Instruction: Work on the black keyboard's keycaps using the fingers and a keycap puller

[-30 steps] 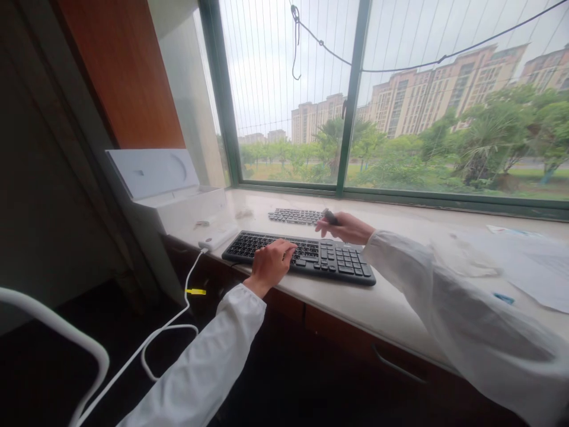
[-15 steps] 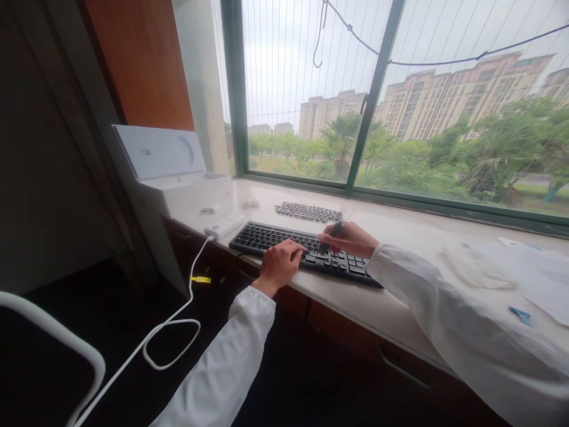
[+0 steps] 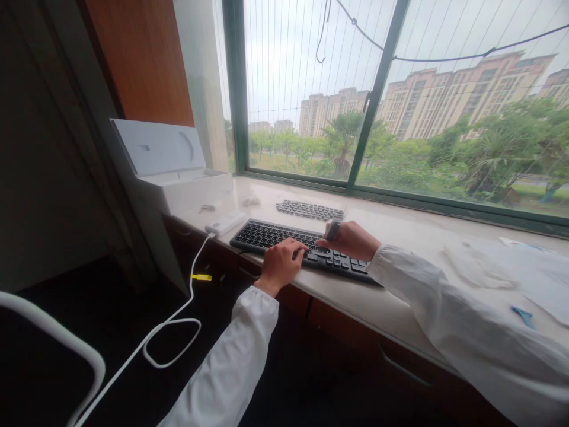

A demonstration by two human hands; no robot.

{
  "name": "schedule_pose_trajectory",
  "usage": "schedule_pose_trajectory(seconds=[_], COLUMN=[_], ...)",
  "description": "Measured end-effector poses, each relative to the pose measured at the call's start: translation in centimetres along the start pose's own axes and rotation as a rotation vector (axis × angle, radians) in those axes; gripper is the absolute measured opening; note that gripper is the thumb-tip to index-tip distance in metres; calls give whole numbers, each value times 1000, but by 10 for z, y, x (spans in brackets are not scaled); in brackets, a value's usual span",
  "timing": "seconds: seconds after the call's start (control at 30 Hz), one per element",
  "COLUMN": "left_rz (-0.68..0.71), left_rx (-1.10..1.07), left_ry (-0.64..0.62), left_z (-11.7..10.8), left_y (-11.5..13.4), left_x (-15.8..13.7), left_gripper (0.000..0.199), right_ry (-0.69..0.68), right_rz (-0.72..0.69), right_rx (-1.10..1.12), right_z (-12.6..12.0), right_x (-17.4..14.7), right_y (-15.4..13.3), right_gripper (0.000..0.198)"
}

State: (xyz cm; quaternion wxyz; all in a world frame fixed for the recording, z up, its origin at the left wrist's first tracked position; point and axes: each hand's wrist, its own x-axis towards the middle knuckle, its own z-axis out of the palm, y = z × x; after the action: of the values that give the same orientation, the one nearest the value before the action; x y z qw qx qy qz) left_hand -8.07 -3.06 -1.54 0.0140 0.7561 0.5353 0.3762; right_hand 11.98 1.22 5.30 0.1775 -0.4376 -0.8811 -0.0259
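Note:
A black keyboard point(image 3: 260, 234) lies along the front of the white sill. Many keycaps are off its left and middle part, while caps remain at the right end. My left hand point(image 3: 282, 261) rests at its front edge, fingers bent over the keys and closed against it. In my right hand point(image 3: 351, 238) is a short dark hand tool point(image 3: 332, 230), held upright over the middle of the keyboard. Thin wires show at the tool's top; its lower end is partly hidden by my fingers. Behind the keyboard, loose keycaps point(image 3: 309, 209) are laid out in rows.
An open white box point(image 3: 191, 193) stands at the left end of the sill. Beside it lies a white device point(image 3: 226, 223) with a white cable point(image 3: 191, 290) hanging down. Papers point(image 3: 540, 279) and a small blue item point(image 3: 523, 315) are at the right. A window point(image 3: 302, 142) rises behind.
My right hand has turned slightly, and the tool in it stands at a different angle over the same keys. My left hand stays at the keyboard's front edge.

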Motion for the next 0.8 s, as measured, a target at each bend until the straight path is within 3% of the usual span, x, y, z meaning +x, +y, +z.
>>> schedule_pose_trajectory(seconds=[0.5,0.8], left_rz=[8,2], left_rx=[20,35], left_ry=[3,-41], left_z=[0,-2], left_y=[1,4], left_x=[0,-1], left_gripper=[22,23], right_ry=[-21,-10], right_rz=[-191,-280], right_rx=[24,7], right_z=[6,11], right_x=[-3,-4], right_y=[-11,-5], right_gripper=[29,34])
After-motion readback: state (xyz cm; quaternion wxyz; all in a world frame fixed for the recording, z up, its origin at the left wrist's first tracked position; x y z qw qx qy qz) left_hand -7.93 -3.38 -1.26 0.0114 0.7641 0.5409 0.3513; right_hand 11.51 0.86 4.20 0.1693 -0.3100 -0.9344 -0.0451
